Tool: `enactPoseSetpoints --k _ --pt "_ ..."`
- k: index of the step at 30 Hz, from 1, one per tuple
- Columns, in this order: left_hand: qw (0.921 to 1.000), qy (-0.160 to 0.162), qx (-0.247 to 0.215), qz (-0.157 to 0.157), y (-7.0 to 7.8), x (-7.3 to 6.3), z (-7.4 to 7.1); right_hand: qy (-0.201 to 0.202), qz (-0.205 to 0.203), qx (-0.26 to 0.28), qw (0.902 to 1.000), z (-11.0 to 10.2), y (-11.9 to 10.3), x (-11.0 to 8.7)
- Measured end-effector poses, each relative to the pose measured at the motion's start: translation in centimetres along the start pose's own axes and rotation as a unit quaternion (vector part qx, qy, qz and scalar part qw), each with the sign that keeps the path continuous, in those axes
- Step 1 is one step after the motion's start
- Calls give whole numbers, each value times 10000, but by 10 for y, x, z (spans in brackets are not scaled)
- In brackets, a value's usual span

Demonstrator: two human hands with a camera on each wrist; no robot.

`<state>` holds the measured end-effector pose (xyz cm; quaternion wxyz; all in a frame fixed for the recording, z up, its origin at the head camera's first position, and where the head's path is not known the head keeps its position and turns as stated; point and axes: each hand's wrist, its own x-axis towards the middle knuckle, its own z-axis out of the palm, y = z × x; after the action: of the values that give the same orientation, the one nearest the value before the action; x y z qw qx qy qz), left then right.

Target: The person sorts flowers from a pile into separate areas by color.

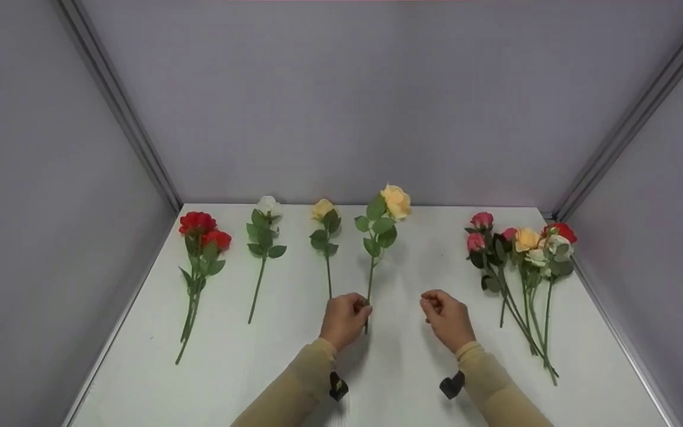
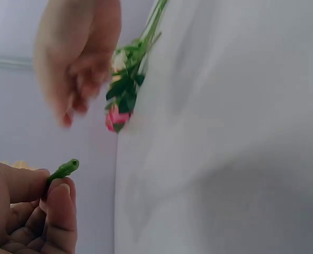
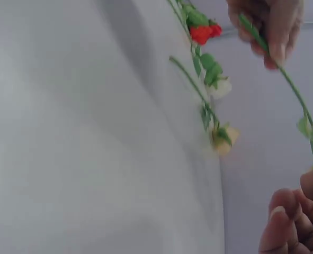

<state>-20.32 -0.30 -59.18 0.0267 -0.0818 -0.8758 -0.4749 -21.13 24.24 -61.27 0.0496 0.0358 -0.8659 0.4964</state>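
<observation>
My left hand [image 1: 345, 320] pinches the lower stem of a yellow rose [image 1: 396, 203] between thumb and fingers, its bloom pointing to the back. The cut end of that stem [image 2: 66, 168] pokes out past the thumb in the left wrist view. To the right of it, my right hand [image 1: 448, 317] hovers over the table with fingers loosely bent and nothing between them. Left of the held rose lies a second, smaller yellow rose [image 1: 323, 210], its stem running down to behind the left hand. A white rose [image 1: 268, 206] lies farther left.
Two red flowers [image 1: 198, 222] with crossing stems lie at the left of the white table [image 1: 158, 391]. On the right lies a loose bunch with pink roses [image 1: 482, 220], a yellow rose [image 1: 527, 239], white blooms and a red one. Grey panels [image 1: 341, 107] enclose the table.
</observation>
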Motion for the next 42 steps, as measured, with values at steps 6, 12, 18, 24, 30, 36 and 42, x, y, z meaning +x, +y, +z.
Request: enactPoseSetpoints --k 6,12,18,24,30,36,42 --pt "9981 591 14 -200 -32 15 -20 660 534 -1591 9836 -64 61 4" --pt "9926 1012 -52 -665 -65 25 -30 892 1293 -2264 9613 -107 100 -7" --pt "9876 987 -112 -1219 -91 25 -27 688 1394 -2557 9542 -112 111 -13" --pt "9846 838 -143 -1526 -106 22 -19 534 1357 -2670 9526 -114 105 -12" --pt "9831 857 -132 -1611 -111 22 -14 337 1542 -2747 9485 -117 107 -11" --pt "9798 904 -114 -1780 -103 23 -12 292 1618 -2734 9478 -120 109 -10" --pt "9753 956 -140 -1987 -96 26 -9 587 1494 -2650 9508 -112 105 -7"
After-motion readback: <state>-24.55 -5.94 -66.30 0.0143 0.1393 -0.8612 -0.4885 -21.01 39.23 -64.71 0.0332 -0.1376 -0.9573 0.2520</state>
